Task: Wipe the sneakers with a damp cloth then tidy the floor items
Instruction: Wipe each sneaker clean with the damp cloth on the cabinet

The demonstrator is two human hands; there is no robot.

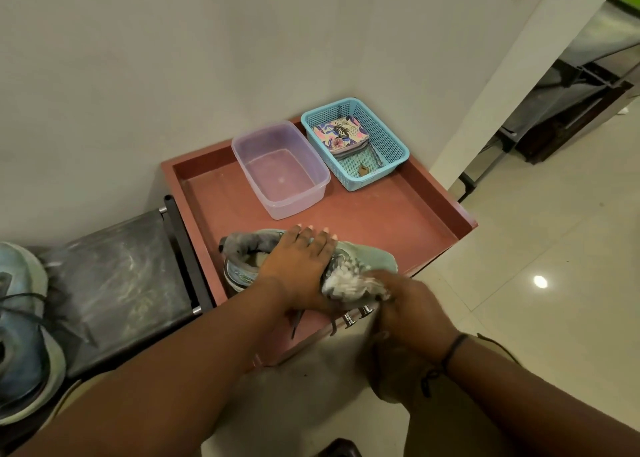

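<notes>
Wiping step was underway: left hand point(300, 269) pressed flat on the sneaker point(367, 254), right hand point(398, 304) at 5 o'clock clenched the cloth point(346, 285); next probably flip it

Count, one moment. Sneakers: two, one point(367, 257) lower centre of the frame on the red bench point(398, 214), one point(24, 335) at the far left edge. Cloths: one point(349, 285), white, lower centre. Hands: two, left hand point(298, 269) and right hand point(405, 304). Tubs: one clear plastic tub point(280, 169), upper centre. Baskets: one blue mesh basket point(388, 138), right of the tub, with one patterned pouch point(341, 134) inside. Wristbands: one point(453, 347), lower right.
</notes>
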